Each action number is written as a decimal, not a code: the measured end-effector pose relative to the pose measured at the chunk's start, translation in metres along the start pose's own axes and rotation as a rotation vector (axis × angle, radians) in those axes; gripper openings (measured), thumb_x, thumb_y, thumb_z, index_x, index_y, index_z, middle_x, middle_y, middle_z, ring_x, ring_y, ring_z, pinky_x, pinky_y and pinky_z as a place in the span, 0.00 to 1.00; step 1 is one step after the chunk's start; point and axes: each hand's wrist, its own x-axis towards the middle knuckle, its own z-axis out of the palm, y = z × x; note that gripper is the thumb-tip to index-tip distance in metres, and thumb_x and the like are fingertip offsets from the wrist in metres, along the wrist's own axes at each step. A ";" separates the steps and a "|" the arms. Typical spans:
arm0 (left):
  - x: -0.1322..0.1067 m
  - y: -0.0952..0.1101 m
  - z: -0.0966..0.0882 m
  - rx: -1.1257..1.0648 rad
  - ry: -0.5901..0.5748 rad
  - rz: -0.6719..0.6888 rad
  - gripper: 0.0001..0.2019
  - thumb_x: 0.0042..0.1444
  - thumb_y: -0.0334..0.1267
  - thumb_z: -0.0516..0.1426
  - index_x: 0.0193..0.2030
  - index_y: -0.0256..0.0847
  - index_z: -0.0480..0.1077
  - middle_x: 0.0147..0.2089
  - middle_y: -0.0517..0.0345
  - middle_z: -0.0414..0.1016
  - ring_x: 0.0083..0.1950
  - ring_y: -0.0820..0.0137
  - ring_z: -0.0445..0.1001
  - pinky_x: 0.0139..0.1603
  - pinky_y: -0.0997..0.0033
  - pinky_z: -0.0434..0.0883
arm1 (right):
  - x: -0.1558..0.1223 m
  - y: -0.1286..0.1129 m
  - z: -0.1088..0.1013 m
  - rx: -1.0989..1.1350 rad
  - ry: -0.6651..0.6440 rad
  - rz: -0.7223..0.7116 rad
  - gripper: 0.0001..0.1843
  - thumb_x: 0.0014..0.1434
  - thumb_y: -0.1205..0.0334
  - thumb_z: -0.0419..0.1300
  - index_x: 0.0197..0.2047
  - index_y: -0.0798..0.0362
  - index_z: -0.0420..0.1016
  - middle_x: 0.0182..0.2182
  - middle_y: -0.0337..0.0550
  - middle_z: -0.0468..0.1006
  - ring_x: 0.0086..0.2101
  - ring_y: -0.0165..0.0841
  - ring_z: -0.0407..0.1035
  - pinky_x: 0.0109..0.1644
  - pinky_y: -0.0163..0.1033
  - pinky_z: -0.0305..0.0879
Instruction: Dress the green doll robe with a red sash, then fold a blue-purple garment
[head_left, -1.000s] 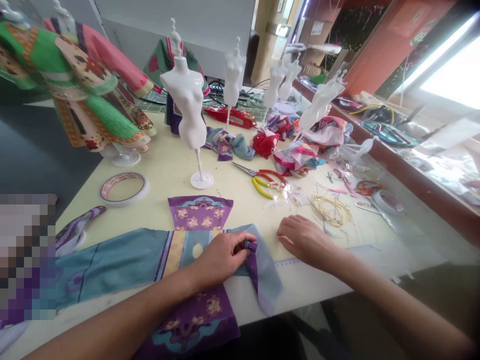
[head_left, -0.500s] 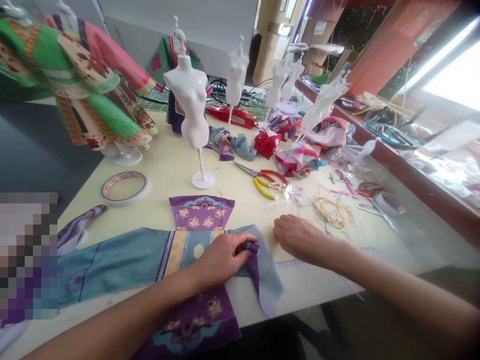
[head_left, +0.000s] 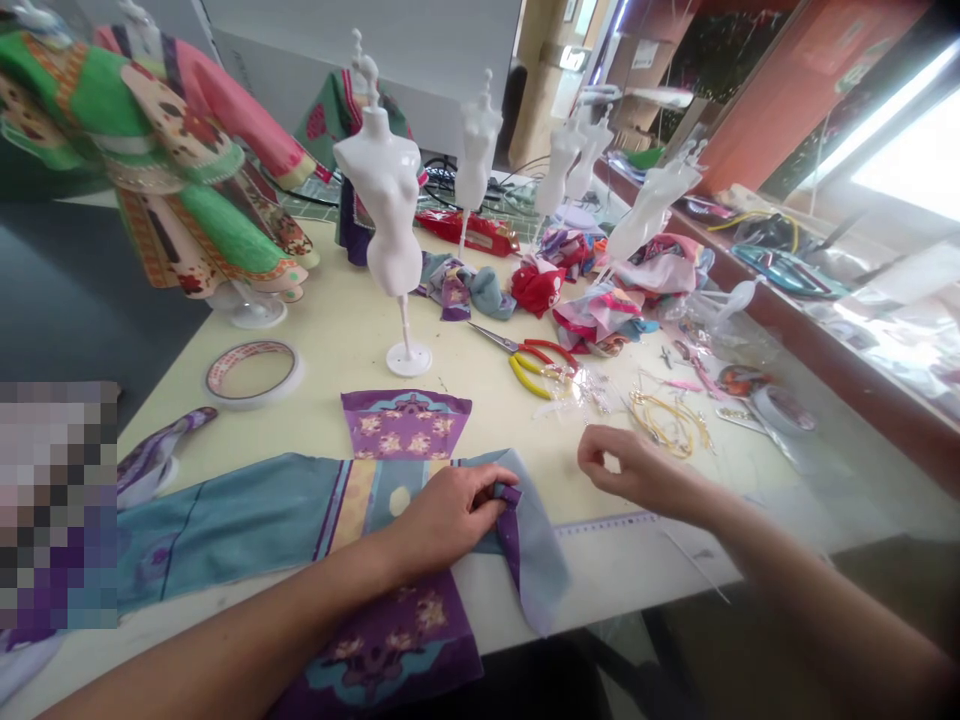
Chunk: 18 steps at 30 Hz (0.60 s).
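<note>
On table [head_left: 330, 340], teal/purple print fabric [head_left: 240, 515], L fingers [head_left: 480, 490] clamped on fold [head_left: 508, 510], R fingers [head_left: 596, 450] apart.

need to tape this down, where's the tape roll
In the head view, the tape roll lies on the left of the table, left of the white mannequin's round base and just above the teal fabric.

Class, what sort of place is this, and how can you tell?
Probably a doll-costume workshop: white doll dress forms, a finished miniature costume, and red-handled scissors near cut patterned fabric.
</note>
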 end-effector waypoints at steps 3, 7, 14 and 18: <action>0.000 0.000 0.000 0.003 0.005 -0.004 0.17 0.53 0.30 0.52 0.49 0.41 0.73 0.33 0.60 0.77 0.28 0.73 0.69 0.30 0.75 0.64 | -0.006 0.019 0.002 0.223 0.037 0.067 0.06 0.57 0.66 0.53 0.28 0.51 0.66 0.25 0.36 0.69 0.27 0.28 0.62 0.30 0.34 0.60; 0.000 0.002 0.001 0.000 0.006 -0.027 0.17 0.53 0.31 0.52 0.48 0.40 0.74 0.30 0.60 0.75 0.25 0.74 0.66 0.27 0.76 0.62 | -0.012 0.034 0.004 0.485 0.115 0.137 0.08 0.57 0.59 0.56 0.28 0.52 0.68 0.23 0.36 0.67 0.25 0.28 0.61 0.28 0.35 0.58; 0.000 0.002 0.000 -0.022 -0.001 -0.029 0.17 0.53 0.31 0.52 0.48 0.40 0.73 0.31 0.61 0.75 0.26 0.75 0.66 0.26 0.77 0.61 | -0.023 0.038 -0.009 0.826 0.308 0.173 0.11 0.55 0.57 0.60 0.24 0.52 0.69 0.24 0.38 0.68 0.27 0.30 0.63 0.31 0.37 0.61; 0.001 0.008 0.000 -0.042 -0.009 -0.035 0.16 0.53 0.32 0.52 0.48 0.40 0.73 0.31 0.60 0.75 0.27 0.74 0.67 0.28 0.76 0.63 | -0.036 0.040 -0.021 0.957 0.417 0.169 0.11 0.54 0.55 0.61 0.24 0.50 0.69 0.24 0.38 0.67 0.28 0.30 0.63 0.32 0.35 0.63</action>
